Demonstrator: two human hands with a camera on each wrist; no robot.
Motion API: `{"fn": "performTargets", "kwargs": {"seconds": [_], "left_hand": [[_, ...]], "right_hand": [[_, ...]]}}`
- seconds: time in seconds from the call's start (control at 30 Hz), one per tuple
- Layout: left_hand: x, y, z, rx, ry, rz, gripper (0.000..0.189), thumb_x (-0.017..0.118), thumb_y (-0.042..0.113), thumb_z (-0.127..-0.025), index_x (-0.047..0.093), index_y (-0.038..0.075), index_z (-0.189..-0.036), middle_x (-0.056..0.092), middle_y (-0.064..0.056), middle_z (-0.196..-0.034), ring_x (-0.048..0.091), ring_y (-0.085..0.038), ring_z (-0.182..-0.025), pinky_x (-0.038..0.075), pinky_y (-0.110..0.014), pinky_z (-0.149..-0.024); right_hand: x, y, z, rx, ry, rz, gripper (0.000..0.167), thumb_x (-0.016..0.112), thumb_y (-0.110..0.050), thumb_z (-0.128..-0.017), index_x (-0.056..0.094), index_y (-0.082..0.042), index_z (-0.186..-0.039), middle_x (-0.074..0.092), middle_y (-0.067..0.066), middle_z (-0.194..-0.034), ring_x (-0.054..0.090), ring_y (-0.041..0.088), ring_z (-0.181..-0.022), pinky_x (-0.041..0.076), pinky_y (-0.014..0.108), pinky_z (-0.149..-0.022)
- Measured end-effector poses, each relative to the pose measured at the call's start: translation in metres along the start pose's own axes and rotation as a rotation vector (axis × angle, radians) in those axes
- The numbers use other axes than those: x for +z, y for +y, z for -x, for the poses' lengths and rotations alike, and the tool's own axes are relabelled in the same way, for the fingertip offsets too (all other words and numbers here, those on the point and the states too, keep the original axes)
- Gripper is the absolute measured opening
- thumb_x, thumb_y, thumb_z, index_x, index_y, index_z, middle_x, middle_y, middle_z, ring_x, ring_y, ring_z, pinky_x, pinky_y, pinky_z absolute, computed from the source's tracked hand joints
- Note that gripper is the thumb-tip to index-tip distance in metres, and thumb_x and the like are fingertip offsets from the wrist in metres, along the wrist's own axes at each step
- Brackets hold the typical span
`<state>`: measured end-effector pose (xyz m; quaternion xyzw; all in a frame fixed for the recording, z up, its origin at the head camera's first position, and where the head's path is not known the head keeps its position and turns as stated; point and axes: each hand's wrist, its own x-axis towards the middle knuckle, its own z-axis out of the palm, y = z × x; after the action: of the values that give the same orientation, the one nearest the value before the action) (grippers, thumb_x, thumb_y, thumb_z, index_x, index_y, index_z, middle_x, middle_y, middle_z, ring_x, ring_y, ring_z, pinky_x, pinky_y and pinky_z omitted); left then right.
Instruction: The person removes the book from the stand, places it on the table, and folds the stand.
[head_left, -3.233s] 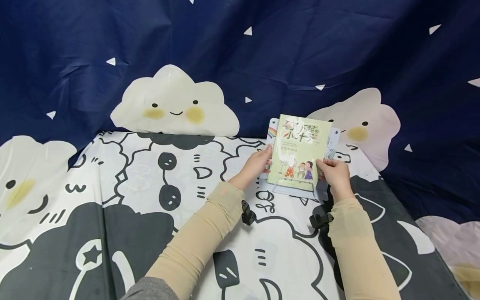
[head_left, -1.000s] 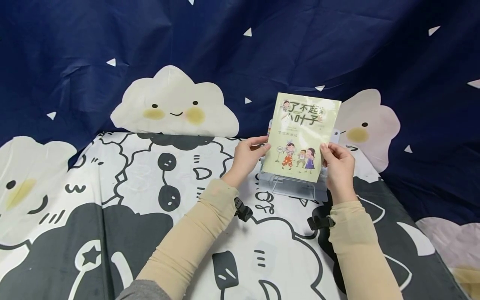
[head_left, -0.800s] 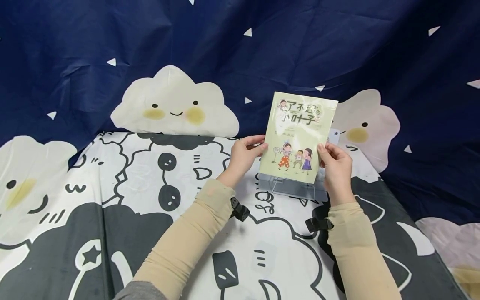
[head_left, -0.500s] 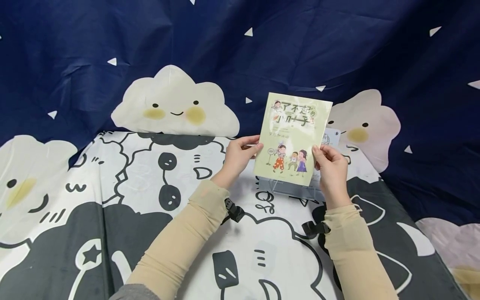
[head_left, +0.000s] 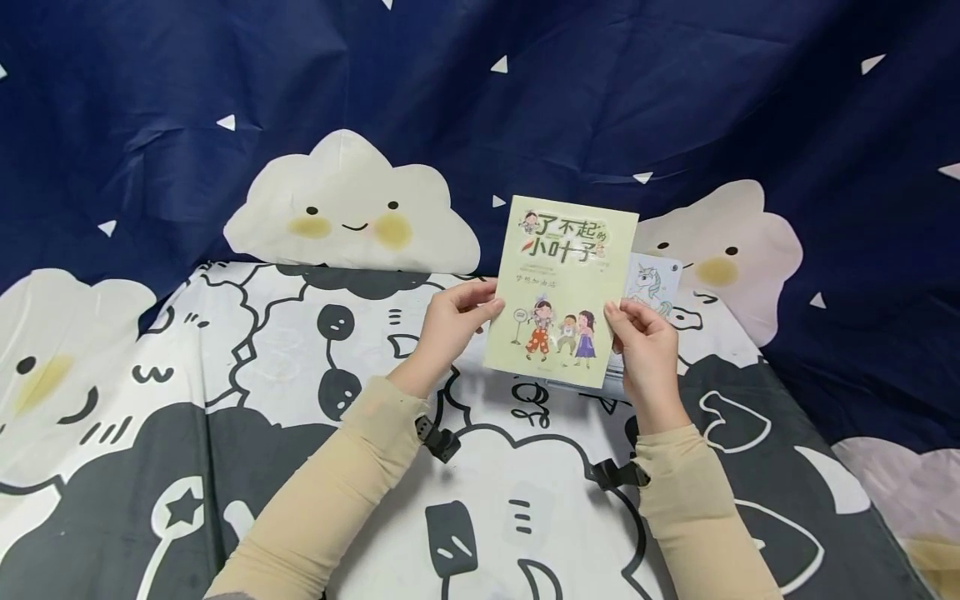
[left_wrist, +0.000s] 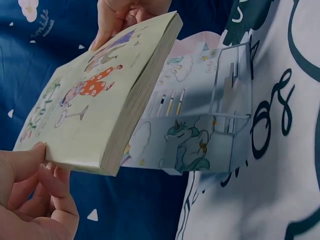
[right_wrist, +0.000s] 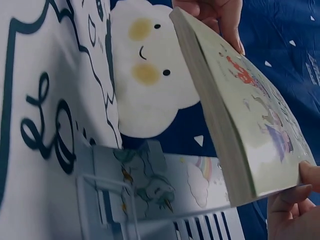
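Note:
A pale green paperback book (head_left: 562, 292) is held up between both hands, its cover with cartoon children facing the head camera. My left hand (head_left: 450, 329) pinches its left edge, thumb on the front cover. On the opposite edge my right hand (head_left: 647, 350) grips it the same way. Both wrist views show the thick page block at the book's lower edge. Behind the book stands a book stand (left_wrist: 187, 155) with unicorn and rainbow drawings, slots and a wire lip at its front. In the head view the book covers most of this stand.
The stand sits on a white and dark grey cartoon-print cloth (head_left: 555, 500). A dark blue curtain (head_left: 600, 92) with white triangles and smiling clouds (head_left: 352, 208) rises behind it. Black camera straps (head_left: 438, 437) are on both wrists.
Both hands have lifted the book up out of the stand, then brought it left and toward the head camera. The stand has stayed in place, and its right side now shows more.

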<state>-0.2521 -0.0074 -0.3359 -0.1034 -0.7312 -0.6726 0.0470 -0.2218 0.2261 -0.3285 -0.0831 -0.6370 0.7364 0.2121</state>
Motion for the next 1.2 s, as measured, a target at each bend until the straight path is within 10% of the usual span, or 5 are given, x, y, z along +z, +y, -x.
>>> {"fn": "performTargets", "kwargs": {"seconds": [0.47,1.2], "left_hand": [[-0.038,-0.001,0.019,-0.095,-0.06,-0.014,0.035,0.07,0.017,-0.093,0.067,0.004,-0.125,0.07,-0.015,-0.114,0.059,-0.01,-0.08,0.05,-0.024,-0.068],[-0.076,-0.002,0.044,-0.217,-0.031,0.019,0.039,0.071,0.019,-0.09,0.064,0.0,-0.124,0.07,-0.004,-0.104,0.061,-0.009,-0.079,0.049,-0.021,-0.068]], "right_hand": [[0.016,0.003,0.026,0.007,-0.094,0.098,0.002,0.071,-0.011,-0.092,0.071,-0.012,-0.094,0.059,-0.007,-0.067,0.046,0.006,-0.053,0.038,0.017,-0.048],[0.037,0.013,0.044,0.111,-0.221,0.188,0.031,0.069,-0.02,-0.095,0.065,0.006,-0.111,0.061,-0.01,-0.07,0.053,0.003,-0.054,0.044,0.015,-0.053]]}}
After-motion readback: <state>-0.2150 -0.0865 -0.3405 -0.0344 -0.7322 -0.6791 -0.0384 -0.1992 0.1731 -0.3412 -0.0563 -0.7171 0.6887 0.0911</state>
